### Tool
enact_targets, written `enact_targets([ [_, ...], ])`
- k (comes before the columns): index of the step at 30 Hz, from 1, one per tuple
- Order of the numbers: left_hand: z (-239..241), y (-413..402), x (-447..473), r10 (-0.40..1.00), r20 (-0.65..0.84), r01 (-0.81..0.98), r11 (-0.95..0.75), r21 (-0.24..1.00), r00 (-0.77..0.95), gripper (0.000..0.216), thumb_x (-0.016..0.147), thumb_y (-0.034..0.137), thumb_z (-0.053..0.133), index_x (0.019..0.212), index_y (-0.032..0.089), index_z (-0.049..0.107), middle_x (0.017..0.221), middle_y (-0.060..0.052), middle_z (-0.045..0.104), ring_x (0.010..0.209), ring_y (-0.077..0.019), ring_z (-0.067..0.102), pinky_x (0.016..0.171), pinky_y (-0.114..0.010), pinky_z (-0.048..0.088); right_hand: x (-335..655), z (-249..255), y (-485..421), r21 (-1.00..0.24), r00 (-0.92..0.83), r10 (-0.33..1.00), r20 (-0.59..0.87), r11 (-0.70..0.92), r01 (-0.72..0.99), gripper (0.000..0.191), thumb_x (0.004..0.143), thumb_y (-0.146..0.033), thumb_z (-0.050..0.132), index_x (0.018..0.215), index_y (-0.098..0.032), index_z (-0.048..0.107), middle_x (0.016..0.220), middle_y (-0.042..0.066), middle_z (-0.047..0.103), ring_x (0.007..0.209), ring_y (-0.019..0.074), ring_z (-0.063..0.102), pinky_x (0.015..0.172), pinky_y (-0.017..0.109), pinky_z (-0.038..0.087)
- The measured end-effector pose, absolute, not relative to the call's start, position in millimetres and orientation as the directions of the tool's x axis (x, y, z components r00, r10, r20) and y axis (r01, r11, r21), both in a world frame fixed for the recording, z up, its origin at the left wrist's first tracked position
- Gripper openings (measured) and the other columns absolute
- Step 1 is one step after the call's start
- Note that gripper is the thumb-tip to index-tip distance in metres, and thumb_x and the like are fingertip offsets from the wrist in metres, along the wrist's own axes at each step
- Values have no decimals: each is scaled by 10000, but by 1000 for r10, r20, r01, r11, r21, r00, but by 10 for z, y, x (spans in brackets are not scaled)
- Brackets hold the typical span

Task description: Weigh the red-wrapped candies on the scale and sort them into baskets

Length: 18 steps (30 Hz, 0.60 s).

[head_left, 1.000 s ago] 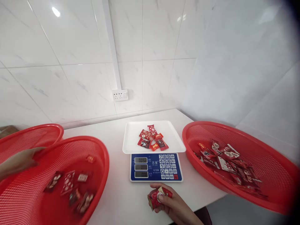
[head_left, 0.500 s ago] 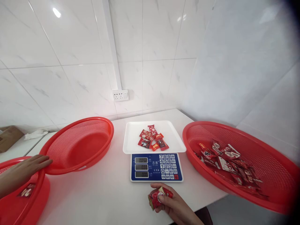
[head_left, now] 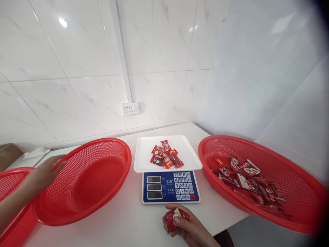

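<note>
My left hand [head_left: 46, 175] is closed around the left rim of a red perforated basket [head_left: 102, 185], its thumb on the inner side. That basket has nothing in it. My right hand [head_left: 189, 224] is shut on small red-and-gold wrapped snack packets [head_left: 171, 219], in front of the scale; how many is hidden. The blue-and-white digital scale [head_left: 171, 187] shows what looks like 0.052 on its top display. Several red snack packets [head_left: 164, 152] lie in a loose pile on its white tray [head_left: 142, 154].
A large red basket [head_left: 239, 140] on the right holds many similar packets [head_left: 250, 185]. Another red basket [head_left: 15, 171] is partly cut off at the left edge. Behind stand a tiled wall with a socket [head_left: 131, 108], and a brown cardboard box [head_left: 9, 154] at the far left.
The empty basket has come nearer to me and now overlaps the left-edge basket more in view. My left hand has gone from lying flat to gripping its rim. The right hand stays put.
</note>
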<state>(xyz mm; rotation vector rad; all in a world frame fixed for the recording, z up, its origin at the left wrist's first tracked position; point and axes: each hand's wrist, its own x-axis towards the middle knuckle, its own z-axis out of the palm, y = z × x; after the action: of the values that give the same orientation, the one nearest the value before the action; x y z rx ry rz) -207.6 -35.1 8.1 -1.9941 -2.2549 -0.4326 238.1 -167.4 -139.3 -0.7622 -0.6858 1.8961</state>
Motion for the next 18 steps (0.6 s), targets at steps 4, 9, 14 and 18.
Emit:
enact_targets([
  [4,-137,-710,-1239,962,-183,927,-126,354,201,617,807,581,382,1363,324,309,1356,-10,463,1208,-283,451,956,-384,403,2379,-1383,-1670,-729,-361,905,-223,-401,-554,429,665,-309,748,1030,-140,597,858,104,690,750,178,635,623,277,472],
  [9,-284,-994,-846,894,-315,917,-206,342,319,612,814,508,418,1377,427,192,1236,17,578,1070,-272,569,848,-389,476,2385,-1378,-1679,-732,-357,906,-226,-400,-551,412,669,-307,746,1019,-143,604,849,96,688,737,170,634,622,272,467],
  [14,-145,-852,-915,898,-312,924,-210,319,311,571,831,480,392,1373,413,227,1275,21,548,1122,-278,532,877,-399,458,2380,-1386,-1683,-731,-341,912,-229,-392,-558,402,670,-297,746,1017,-143,615,848,94,687,735,171,626,615,275,464],
  [18,-15,-742,-695,926,-230,939,-244,244,300,582,773,609,421,1285,331,445,1282,-34,542,1160,-311,492,912,-451,428,2375,-1386,-1676,-726,-357,906,-226,-401,-559,420,663,-307,749,1020,-134,612,857,105,688,746,183,630,625,290,462],
])
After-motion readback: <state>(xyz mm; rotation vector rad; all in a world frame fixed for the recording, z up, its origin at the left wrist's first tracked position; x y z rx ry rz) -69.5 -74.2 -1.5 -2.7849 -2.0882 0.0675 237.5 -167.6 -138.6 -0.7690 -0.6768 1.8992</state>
